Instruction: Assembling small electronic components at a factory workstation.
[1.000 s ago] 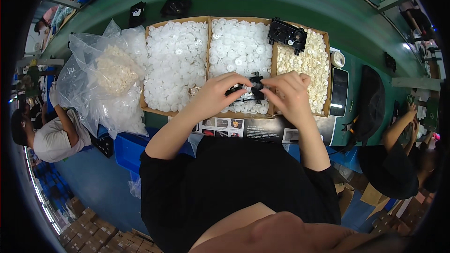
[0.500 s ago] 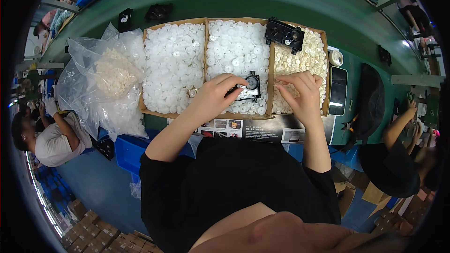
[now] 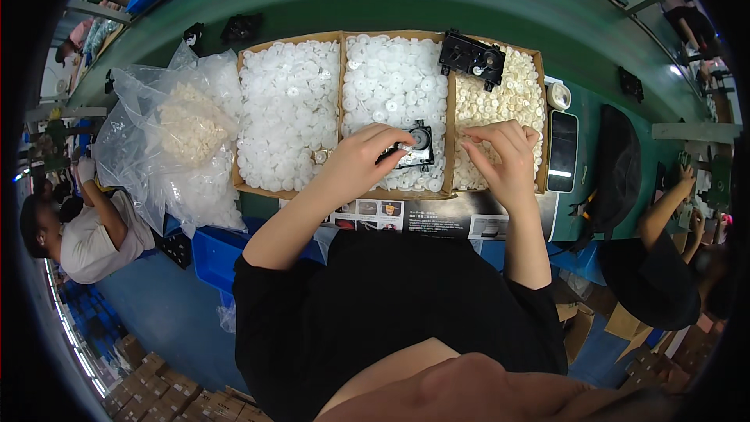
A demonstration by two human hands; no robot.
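Note:
My left hand (image 3: 361, 158) is closed at the left edge of a small black plastic mechanism (image 3: 423, 158), thumb and fingertips pinching it. That mechanism has a grey round part and a pale metal plate, and is over the white plastic gears (image 3: 394, 78) in the middle compartment. My right hand (image 3: 506, 152) hovers above the cream plastic gears (image 3: 522, 86) in the right compartment. Its thumb and forefinger tips come close together; anything between them is too small to make out. A second black mechanism (image 3: 472, 59) rests on the far end of the cream gears.
More white gears (image 3: 289, 86) fill the left compartment. Beside it lies a clear plastic bag (image 3: 133, 137) of cream parts. A phone (image 3: 562, 151), a tape roll (image 3: 558, 95) and a black bag (image 3: 616, 172) stand right. Black parts (image 3: 241, 27) sit on the green belt (image 3: 328, 12). Co-workers sit both sides.
The loose black parts on the green belt have shifted left. Both my hands and the mechanism at my left hand have barely moved.

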